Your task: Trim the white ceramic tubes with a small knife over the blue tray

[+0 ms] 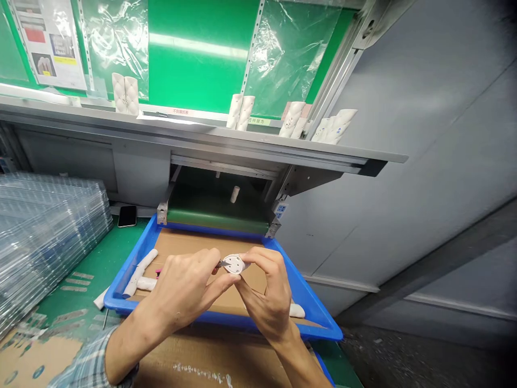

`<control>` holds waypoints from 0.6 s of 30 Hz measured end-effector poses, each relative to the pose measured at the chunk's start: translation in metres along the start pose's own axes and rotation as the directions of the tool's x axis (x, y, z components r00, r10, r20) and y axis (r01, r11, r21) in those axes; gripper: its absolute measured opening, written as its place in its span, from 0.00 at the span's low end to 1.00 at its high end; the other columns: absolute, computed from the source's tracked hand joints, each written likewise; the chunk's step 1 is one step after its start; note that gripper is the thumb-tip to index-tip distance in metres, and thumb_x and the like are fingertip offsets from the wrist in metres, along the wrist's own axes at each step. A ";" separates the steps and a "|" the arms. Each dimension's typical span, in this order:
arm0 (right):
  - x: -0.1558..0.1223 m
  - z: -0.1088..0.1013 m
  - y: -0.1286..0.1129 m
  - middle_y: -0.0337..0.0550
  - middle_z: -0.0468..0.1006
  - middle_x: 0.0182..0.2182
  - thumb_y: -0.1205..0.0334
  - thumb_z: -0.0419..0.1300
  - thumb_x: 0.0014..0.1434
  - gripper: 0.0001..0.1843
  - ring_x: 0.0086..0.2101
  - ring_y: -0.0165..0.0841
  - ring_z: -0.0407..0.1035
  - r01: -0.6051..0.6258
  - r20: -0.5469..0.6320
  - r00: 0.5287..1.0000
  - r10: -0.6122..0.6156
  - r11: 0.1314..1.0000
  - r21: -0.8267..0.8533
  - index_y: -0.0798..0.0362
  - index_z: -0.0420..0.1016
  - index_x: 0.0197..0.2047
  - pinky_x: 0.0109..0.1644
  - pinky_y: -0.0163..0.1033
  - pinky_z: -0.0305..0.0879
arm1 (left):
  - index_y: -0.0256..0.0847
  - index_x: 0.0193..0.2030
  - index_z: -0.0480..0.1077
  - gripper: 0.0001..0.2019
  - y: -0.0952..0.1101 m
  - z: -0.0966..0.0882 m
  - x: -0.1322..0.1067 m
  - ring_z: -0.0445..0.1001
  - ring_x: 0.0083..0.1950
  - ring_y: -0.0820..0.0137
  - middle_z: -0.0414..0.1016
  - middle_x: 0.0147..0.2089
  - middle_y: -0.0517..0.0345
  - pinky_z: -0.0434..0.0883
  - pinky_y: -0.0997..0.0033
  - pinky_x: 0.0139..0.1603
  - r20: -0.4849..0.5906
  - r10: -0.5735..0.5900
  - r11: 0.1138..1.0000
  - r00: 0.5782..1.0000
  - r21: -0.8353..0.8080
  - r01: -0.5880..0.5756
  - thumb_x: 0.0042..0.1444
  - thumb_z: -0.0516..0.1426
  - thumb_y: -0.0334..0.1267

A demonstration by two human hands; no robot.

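My right hand pinches a white cylindrical plastic part between thumb and fingers. Its round end, with several small holes, faces me. In my left hand, closed, is a thin pointed metal tool, its tip against the rim of that end; the fingers hide most of it. Something pink shows behind the left hand, and whether it belongs to the tool I cannot tell. Both hands are above a blue tray lined with cardboard. White parts lie in the tray's left corner, another at the right.
Beyond the tray a green conveyor belt carries a small white part. Stacked clear plastic trays stand at left beside a phone. A metal shelf with several white quilted-pattern parts crosses above. A grey wall bounds the right.
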State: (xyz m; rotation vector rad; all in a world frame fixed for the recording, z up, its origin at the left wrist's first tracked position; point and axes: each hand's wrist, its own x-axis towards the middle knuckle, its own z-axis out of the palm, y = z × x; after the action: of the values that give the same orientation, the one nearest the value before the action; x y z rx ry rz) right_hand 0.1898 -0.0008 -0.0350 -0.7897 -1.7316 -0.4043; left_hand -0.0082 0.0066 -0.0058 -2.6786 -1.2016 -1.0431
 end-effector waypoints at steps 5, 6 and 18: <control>-0.001 0.000 0.000 0.48 0.78 0.43 0.66 0.66 0.71 0.16 0.42 0.42 0.76 0.000 0.001 1.000 0.000 1.000 -0.025 0.47 0.71 0.58 0.43 0.48 0.79 | 0.43 0.35 0.68 0.18 0.001 0.000 0.001 0.76 0.27 0.67 0.78 0.29 0.62 0.52 0.65 0.27 0.045 0.054 0.994 0.998 -0.097 -0.049 0.79 0.50 0.45; -0.001 0.000 0.000 0.48 0.78 0.43 0.66 0.66 0.71 0.16 0.42 0.42 0.76 -0.001 -0.001 1.000 0.001 1.000 -0.018 0.47 0.71 0.58 0.43 0.47 0.79 | 0.43 0.35 0.67 0.19 0.001 -0.001 0.001 0.75 0.26 0.68 0.78 0.29 0.62 0.53 0.66 0.27 0.029 0.060 0.992 0.998 -0.113 -0.057 0.79 0.50 0.46; 0.001 0.001 -0.005 0.53 0.81 0.55 0.69 0.65 0.70 0.24 0.54 0.44 0.79 -0.111 0.149 0.984 0.095 0.988 0.108 0.50 0.70 0.67 0.59 0.49 0.81 | 0.42 0.48 0.72 0.11 -0.014 -0.001 0.000 0.77 0.35 0.68 0.81 0.40 0.59 0.68 0.69 0.36 -0.155 0.147 0.973 0.977 -0.156 -0.171 0.77 0.55 0.45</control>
State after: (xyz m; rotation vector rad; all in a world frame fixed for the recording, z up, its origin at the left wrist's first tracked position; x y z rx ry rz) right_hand 0.1855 -0.0032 -0.0334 -0.8367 -1.8212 -0.1776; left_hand -0.0177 0.0160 -0.0082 -2.7108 -0.8946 -1.3380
